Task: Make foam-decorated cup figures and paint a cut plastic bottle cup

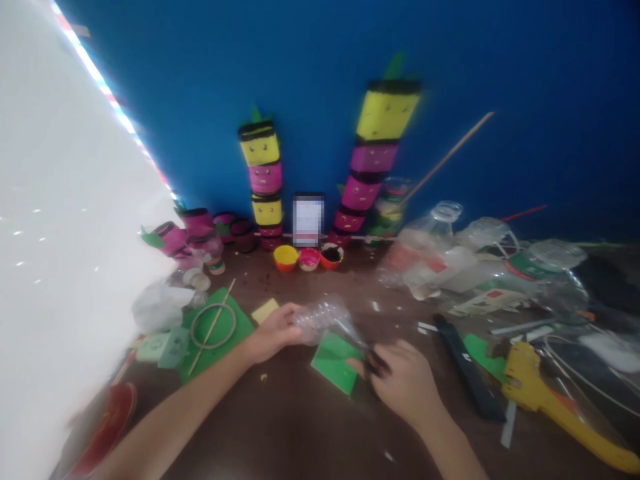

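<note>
**Clear ribbed plastic in one hand, scissors in the other**

From the head view, I see both hands meeting over the middle of the tabletop (300,433). The left hand (277,332) is closed around one end of a piece of clear ribbed plastic (323,317); the right hand (407,381) has its fingers around dark-handled scissors (377,362), pointed at the plastic's other end. Motion blurs the blades, so I can't tell whether they touch it. A green square (336,363) lies just below the plastic, and a yellow paper (265,310) lies beyond the left hand

Toward the back edge stand three small cups of yellow (285,259), pink (309,259) and black (331,255) paint. Behind them a screen (308,220) stands between two face-painted towers, a shorter one (266,179) and a taller one (370,160). Near the left edge, a ring (213,347) and stick lie on a green sheet (233,333). Clear bottles (440,257) crowd the back right corner; a yellow glue gun (525,379) lies by the right edge
</note>
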Tool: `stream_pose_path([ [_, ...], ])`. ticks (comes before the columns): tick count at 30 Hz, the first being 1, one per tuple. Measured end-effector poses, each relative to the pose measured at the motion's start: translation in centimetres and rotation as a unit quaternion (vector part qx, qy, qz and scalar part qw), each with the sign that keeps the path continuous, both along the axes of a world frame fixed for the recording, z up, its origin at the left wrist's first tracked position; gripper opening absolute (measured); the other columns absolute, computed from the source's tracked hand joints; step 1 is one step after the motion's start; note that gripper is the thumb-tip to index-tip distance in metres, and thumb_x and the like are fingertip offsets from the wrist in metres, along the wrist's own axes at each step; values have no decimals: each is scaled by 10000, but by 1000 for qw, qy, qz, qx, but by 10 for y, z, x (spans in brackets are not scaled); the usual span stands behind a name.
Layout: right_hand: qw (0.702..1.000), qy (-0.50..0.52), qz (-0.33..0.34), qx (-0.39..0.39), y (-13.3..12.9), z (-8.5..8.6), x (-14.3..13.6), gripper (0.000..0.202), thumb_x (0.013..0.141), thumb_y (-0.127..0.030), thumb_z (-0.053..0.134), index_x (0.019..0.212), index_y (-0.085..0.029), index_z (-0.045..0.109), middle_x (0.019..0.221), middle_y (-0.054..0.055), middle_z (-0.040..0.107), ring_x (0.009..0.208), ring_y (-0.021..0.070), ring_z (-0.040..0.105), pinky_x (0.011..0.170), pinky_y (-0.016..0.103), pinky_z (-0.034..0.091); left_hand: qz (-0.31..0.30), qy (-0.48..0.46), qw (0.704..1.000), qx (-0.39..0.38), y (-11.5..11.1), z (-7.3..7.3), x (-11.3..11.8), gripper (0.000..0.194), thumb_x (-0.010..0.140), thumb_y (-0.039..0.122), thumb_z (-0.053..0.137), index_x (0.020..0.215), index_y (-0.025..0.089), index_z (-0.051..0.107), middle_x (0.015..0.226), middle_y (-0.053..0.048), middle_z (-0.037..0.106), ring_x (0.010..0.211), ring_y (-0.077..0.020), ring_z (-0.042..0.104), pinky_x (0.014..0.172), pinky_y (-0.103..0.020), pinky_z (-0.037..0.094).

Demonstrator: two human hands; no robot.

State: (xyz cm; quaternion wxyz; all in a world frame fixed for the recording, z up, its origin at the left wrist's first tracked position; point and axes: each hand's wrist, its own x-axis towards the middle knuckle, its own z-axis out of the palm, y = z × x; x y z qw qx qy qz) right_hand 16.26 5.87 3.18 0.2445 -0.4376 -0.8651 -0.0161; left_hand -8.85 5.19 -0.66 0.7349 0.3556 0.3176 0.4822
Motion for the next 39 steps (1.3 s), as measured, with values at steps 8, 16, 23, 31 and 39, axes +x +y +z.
stream_pose_path([
  [8,1000,7,5,5,1,2,1,402,837,-335,490,465,-219,393,398,-20,494,408,114,417,542,258,283,-7,0,1000,8,0,0,-1,390,686,268,740,1020,178,559,1010,-74,617,908,-186,607,808,-326,463],
  [16,1000,-5,-4,-26,-3,4,-1,392,796,-402,538,492,-220,370,413,-40,487,426,113,439,549,245,278,35,61,996,52,2,-4,-1,526,569,188,810,1016,208,534,1074,-53,615,926,-194,608,797,-308,454],
  [23,998,-12,-14,-58,-6,5,-5,390,798,-411,532,499,-226,363,412,-39,489,438,124,463,535,249,268,71,84,991,71,1,-7,1,616,495,99,833,997,227,500,1097,-32,579,995,-191,581,814,-318,475],
  [31,999,-8,-4,-47,-6,5,-4,405,807,-413,525,486,-221,371,410,-30,504,436,120,459,544,248,271,73,90,990,78,2,-7,1,623,482,109,841,996,223,507,1099,-35,573,986,-195,586,824,-349,489],
  [39,999,-25,-15,-27,-3,5,-1,453,833,-448,476,451,-211,418,381,-9,494,419,118,437,528,247,269,78,86,991,73,3,-8,1,623,481,112,842,1000,225,515,1098,-38,582,997,-200,587,838,-357,485],
])
